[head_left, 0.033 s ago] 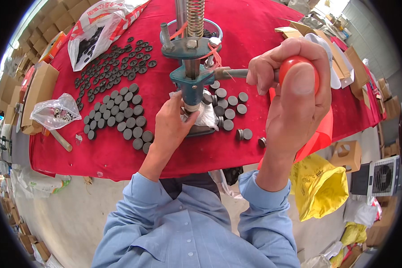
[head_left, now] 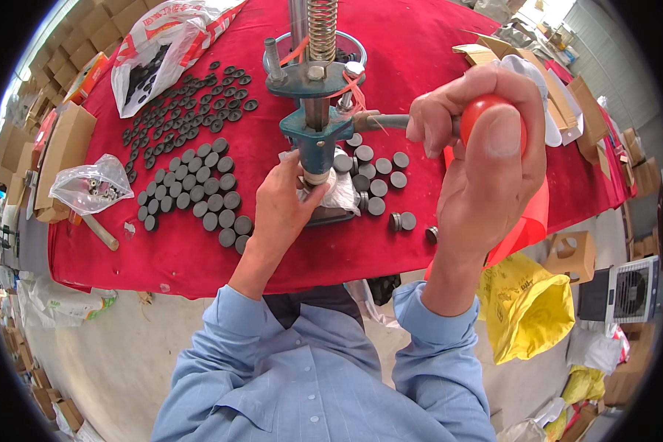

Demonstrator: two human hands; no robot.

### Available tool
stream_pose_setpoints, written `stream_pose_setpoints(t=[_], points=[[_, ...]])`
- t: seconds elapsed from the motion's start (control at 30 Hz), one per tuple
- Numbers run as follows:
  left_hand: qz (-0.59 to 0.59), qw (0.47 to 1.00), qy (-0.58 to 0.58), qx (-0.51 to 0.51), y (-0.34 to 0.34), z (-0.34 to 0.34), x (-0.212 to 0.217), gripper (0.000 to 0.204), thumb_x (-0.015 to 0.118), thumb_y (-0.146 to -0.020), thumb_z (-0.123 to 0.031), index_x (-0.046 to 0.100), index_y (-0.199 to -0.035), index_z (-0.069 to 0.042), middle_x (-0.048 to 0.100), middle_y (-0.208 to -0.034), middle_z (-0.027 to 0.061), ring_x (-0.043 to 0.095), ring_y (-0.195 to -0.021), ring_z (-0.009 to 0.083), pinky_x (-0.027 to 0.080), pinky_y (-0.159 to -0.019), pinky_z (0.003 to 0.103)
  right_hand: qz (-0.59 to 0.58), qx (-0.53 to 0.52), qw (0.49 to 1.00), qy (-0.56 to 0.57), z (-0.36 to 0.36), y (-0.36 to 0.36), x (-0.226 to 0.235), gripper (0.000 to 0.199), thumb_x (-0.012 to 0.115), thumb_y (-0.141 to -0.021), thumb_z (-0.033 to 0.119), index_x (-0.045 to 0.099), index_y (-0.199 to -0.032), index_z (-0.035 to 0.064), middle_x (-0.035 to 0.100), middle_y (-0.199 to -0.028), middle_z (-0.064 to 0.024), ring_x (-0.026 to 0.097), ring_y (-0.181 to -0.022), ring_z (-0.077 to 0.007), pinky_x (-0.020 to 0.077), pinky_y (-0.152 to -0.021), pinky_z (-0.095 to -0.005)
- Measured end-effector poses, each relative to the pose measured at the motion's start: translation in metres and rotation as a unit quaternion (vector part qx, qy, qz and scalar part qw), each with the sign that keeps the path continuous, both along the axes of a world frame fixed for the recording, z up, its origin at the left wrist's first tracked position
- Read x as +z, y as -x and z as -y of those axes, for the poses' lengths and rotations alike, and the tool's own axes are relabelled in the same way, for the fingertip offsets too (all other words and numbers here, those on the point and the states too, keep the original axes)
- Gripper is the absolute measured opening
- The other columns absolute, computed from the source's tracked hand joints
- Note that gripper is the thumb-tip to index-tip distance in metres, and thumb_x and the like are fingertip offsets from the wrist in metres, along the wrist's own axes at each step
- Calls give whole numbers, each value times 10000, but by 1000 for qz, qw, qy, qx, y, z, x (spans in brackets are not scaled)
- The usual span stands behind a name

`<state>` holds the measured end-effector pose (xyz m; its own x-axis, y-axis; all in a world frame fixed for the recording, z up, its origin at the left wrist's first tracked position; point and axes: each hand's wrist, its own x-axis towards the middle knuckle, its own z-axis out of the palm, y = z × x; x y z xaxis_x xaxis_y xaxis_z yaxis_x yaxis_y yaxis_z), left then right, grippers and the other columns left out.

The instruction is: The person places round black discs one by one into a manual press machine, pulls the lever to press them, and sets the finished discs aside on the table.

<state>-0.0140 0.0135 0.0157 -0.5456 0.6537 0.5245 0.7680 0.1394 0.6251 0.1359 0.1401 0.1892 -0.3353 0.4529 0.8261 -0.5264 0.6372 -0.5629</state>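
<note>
My right hand (head_left: 486, 140) is closed round the red ball knob (head_left: 486, 118) of the press lever (head_left: 390, 121), thumb on top. This lever runs left into a green hand press (head_left: 317, 132) with a coil spring (head_left: 322, 29) above. At the press's foot my left hand (head_left: 283, 199) is closed, its thumb and fingers about the pale ring (head_left: 316, 177) under the ram. What they pinch there is mostly hidden. White plastic film (head_left: 340, 195) lies beside the ring, over the dark press base (head_left: 330, 216). Dark grey round caps (head_left: 377, 186) lie to the right.
More grey caps (head_left: 199, 180) and small black discs (head_left: 214, 103) spread leftward on the red cloth (head_left: 155, 258). At the far left are a white bag (head_left: 169, 44), a clear bag of small parts (head_left: 96, 184) and a cardboard box (head_left: 66, 158). A yellow bag (head_left: 527, 313) is at lower right.
</note>
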Motion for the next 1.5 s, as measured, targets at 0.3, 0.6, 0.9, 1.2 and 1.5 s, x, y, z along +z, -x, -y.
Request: stream_pose_setpoints(t=[0.3, 0.6, 0.9, 1.2, 1.5], points=[[82, 994, -78, 10, 2, 16, -4, 597, 897, -798, -225, 630, -1296, -31, 733, -1009, 118, 683, -784, 236, 572, -702, 363, -51, 28, 998, -19, 38, -36, -81, 356, 612, -1022, 376, 488, -1087, 48, 551, -817, -135, 590, -782, -295, 532, -731, -445], [-43, 984, 85, 148, -14, 134, -9, 301, 863, -830, -173, 737, -1064, -33, 659, -990, 108, 637, -942, 305, 538, -777, 407, -53, -13, 998, -14, 48, -50, -120, 347, 653, -990, 370, 494, -1026, 64, 633, -882, -172, 655, -937, -386, 533, -832, -502], [-12, 995, 43, 92, -38, 134, -28, 378, 845, -826, -38, 740, -1189, -23, 632, -1152, 110, 659, -828, 208, 555, -689, 326, -17, -24, 1000, 3, 47, -51, -96, 435, 663, -984, 489, 494, -1015, 89, 582, -840, -133, 621, -911, -341, 535, -821, -466], [76, 994, -44, 68, -25, 63, 3, 558, 904, -776, -74, 648, -1269, -21, 736, -1003, 84, 665, -757, 138, 558, -671, 281, -44, 46, 998, 29, 14, -23, -30, 228, 732, -888, 126, 612, -1038, 2, 631, -865, -82, 616, -787, -169, 533, -748, -316], [86, 994, -44, 41, -11, 20, -9, 649, 921, -748, -110, 582, -1298, -36, 730, -978, 110, 650, -714, 166, 551, -633, 302, 16, 23, 999, 20, 9, -15, -5, 276, 630, -989, 255, 582, -1007, -17, 597, -794, -108, 587, -729, -185, 553, -745, -374]])
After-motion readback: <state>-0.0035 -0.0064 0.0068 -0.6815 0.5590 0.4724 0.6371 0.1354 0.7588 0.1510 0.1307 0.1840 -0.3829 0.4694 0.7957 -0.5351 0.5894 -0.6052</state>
